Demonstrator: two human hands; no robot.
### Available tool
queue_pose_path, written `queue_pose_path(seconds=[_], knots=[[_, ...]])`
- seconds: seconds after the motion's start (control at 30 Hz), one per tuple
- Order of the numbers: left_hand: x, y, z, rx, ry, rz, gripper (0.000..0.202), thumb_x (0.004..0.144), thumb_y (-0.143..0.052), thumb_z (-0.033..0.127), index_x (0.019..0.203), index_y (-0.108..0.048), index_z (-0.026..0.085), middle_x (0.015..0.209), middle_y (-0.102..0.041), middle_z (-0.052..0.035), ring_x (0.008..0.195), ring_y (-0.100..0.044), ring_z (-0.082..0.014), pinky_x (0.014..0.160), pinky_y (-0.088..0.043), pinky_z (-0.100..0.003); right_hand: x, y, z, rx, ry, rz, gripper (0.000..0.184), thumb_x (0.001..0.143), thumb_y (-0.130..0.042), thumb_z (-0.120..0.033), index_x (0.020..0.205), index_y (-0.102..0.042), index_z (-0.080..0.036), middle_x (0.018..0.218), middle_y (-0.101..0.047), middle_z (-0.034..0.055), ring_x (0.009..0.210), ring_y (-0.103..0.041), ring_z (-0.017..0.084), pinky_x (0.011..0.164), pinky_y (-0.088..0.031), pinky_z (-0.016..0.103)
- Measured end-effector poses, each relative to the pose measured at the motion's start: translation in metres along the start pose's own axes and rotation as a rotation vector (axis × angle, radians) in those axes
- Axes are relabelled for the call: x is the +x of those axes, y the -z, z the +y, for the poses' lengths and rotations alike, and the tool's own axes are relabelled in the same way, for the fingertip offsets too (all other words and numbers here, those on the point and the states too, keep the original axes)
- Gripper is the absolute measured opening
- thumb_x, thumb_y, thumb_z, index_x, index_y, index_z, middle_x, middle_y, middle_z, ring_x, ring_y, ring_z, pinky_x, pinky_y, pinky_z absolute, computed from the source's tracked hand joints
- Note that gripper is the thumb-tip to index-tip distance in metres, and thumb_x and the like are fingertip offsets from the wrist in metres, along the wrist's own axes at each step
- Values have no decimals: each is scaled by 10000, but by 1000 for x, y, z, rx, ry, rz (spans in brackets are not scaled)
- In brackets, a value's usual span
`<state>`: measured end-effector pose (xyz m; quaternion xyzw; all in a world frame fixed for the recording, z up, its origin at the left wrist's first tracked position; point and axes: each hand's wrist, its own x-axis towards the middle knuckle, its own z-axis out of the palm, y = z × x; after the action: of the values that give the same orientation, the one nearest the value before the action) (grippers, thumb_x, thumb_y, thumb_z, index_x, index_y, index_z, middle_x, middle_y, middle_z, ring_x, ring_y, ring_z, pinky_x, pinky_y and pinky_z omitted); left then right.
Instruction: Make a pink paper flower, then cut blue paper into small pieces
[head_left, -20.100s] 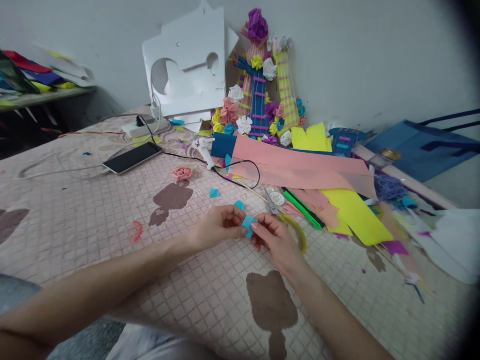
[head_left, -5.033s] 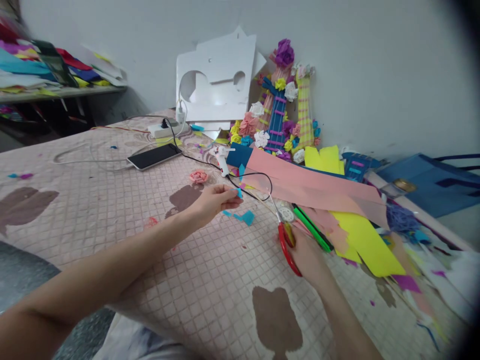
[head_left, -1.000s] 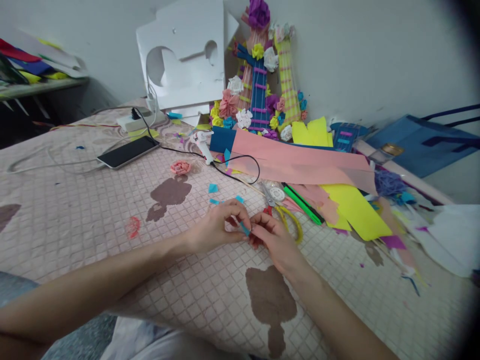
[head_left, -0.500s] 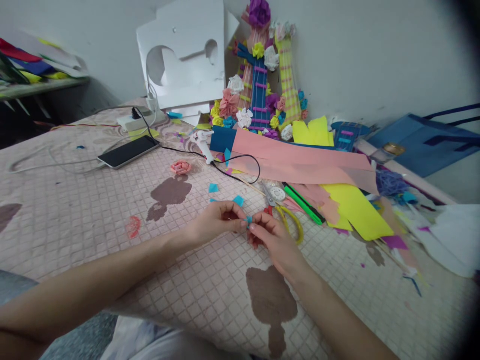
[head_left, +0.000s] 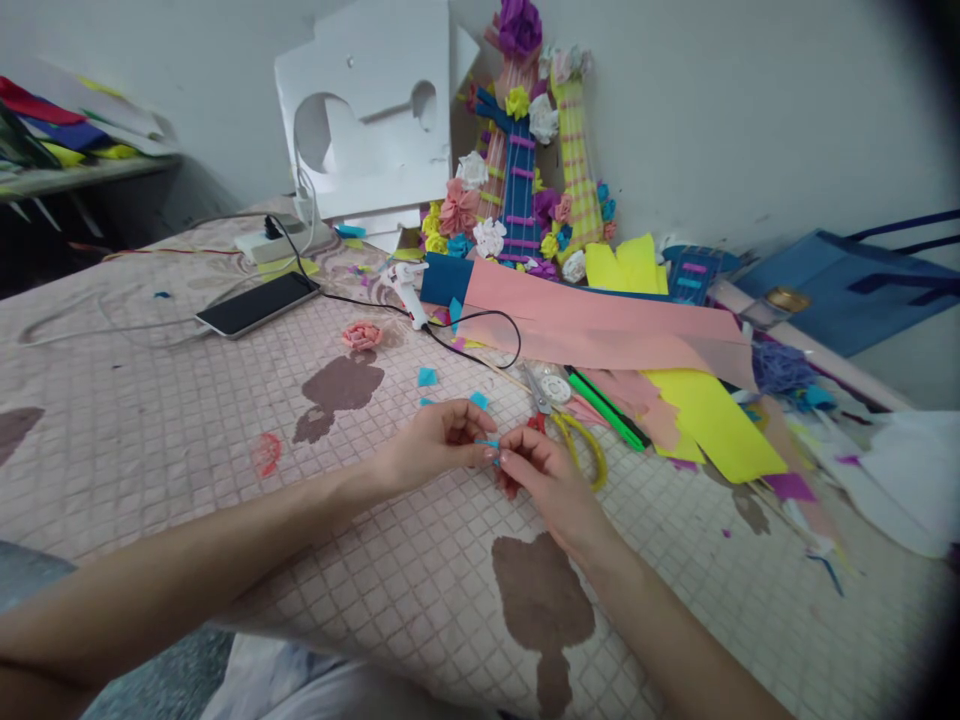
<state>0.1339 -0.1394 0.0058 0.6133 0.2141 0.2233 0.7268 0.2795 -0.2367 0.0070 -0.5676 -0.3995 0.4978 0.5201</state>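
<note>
Between the fingertips of both hands is a small piece of blue paper (head_left: pixel 491 445), mostly covered by the fingers. My left hand (head_left: pixel 441 440) pinches it from the left, and my right hand (head_left: pixel 544 470) pinches it from the right. Just beyond my left hand lie loose blue paper squares (head_left: pixel 427 376). Scissors with a yellow handle (head_left: pixel 589 445) rest close behind my right hand. Farther left, a pink paper flower (head_left: pixel 362 335) sits on the patterned tablecloth (head_left: pixel 390 560).
A white glue gun (head_left: pixel 406 295) with a black cord lies behind the hands. Pink paper (head_left: pixel 600 315), yellow paper (head_left: pixel 720 420) and a green cutter (head_left: pixel 607 408) spread to the right. A phone (head_left: pixel 259 303) lies left. Flower-decorated paper guitars (head_left: pixel 519 190) lean on the wall.
The blue paper between my fingertips has turned and now shows as a flatter strip toward the left. My hands have barely shifted.
</note>
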Motion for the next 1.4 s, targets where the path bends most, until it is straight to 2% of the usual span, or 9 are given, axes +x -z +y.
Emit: queue_pose_path(seconds=[0.37,0.5,0.67,0.83,1.0,1.2,1.4], knots=[[-1,0,3,24,17,25,309,680,-762,293,848,-582,105,692,-590,5,645,-559,-92,615,-450,-226,-3,2,-4,-65,35,-51,230,802,-616,-422,754,-575,-200,600,-532,-34,543,-492,97,486,-401,221],[-1,-1,4,76,0,47,287,695,-750,307,833,-601,105,675,-581,9,616,-534,-79,571,-422,-202,-3,2,-3,-120,84,-51,254,732,-700,-407,753,-554,-200,685,-521,-31,593,-478,95,496,-397,217],[-1,1,4,54,9,32,308,694,-748,331,846,-599,108,692,-594,2,641,-556,-93,606,-443,-221,-3,3,-1,-158,90,-40,223,767,-651,-396,747,-540,-204,665,-506,-35,577,-472,97,499,-404,225],[0,4,4,55,46,1,351,639,-783,290,893,-609,120,789,-632,-16,695,-584,-112,644,-460,-240,-2,3,-1,-150,87,-12,190,763,-639,-358,741,-527,-205,624,-492,-46,538,-462,92,484,-382,228],[-1,2,6,39,121,24,262,663,-760,277,819,-627,114,699,-623,2,650,-574,-100,646,-449,-234,-1,2,-1,-169,96,15,190,749,-636,-353,719,-521,-204,620,-492,-41,545,-463,99,478,-368,230],[-1,0,7,-23,141,58,209,653,-753,260,730,-626,112,730,-636,-6,680,-582,-103,687,-452,-242,-1,2,-4,-170,146,33,151,741,-651,-320,776,-568,-200,703,-549,-22,607,-487,102,541,-410,235],[0,2,6,-25,151,45,228,654,-749,282,742,-629,109,717,-648,-15,679,-589,-115,682,-450,-255,-1,4,-6,-138,131,11,193,815,-595,-387,783,-587,-197,682,-560,-19,615,-507,107,570,-448,241]])
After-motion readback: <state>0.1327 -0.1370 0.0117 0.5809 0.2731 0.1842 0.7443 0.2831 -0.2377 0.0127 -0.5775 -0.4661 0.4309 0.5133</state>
